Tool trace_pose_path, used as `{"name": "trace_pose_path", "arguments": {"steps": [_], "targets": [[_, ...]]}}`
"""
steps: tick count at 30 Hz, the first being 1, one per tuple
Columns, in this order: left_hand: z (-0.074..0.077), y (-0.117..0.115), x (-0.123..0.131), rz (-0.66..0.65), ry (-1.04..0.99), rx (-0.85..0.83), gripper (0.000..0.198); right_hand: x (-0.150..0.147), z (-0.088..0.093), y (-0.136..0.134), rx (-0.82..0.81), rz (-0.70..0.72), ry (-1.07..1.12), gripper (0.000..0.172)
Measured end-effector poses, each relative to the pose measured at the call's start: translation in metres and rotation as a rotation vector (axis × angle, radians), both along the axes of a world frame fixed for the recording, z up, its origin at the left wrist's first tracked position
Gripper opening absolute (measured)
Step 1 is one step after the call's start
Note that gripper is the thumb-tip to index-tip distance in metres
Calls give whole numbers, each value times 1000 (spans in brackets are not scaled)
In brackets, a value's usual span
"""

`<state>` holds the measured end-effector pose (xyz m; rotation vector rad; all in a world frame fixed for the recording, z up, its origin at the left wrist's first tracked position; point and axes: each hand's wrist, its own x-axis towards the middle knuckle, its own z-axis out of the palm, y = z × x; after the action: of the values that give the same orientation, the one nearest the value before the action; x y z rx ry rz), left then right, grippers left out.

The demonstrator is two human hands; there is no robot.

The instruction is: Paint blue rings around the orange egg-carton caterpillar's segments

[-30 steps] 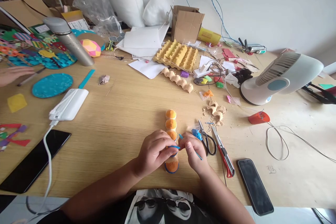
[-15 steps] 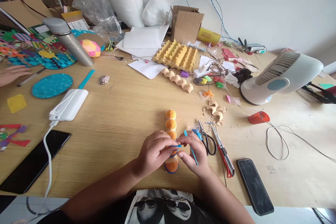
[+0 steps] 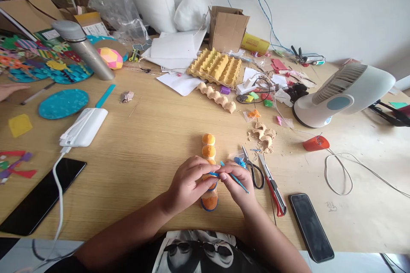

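Thumb and fingers of the left hand [image 3: 189,180] are pinched together on a blue strip [image 3: 214,174], as I view it remotely. I see the right hand [image 3: 238,188] clasping a blue stick [image 3: 238,181], thumb tip near the strip's end. Beneath both, an orange bumpy row [image 3: 209,152] runs from 12 to 6 o'clock; scissors [image 3: 250,164] lie at 3 o'clock.
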<state>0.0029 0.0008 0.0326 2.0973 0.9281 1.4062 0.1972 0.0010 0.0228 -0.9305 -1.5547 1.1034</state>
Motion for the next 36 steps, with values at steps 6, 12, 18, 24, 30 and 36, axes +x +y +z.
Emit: {"name": "trace_pose_path", "arguments": {"steps": [6, 12, 18, 24, 30, 36], "targets": [[-1, 2, -2, -31, -36, -22, 17, 2, 1, -1, 12, -15, -34, 32], [3, 1, -3, 8, -34, 16, 5, 0, 5, -1, 97, 16, -80, 20], [0, 2, -3, 9, -15, 14, 23, -1, 3, -2, 143, -10, -108, 27], [1, 2, -1, -13, -11, 24, 21, 0, 3, -1, 138, -28, -88, 26], [2, 1, -1, 1, -11, 20, 18, 0, 6, -1, 117, -16, -109, 25], [-3, 1, -2, -13, -34, -19, 17, 0, 4, -1, 134, -19, -132, 31]]}}
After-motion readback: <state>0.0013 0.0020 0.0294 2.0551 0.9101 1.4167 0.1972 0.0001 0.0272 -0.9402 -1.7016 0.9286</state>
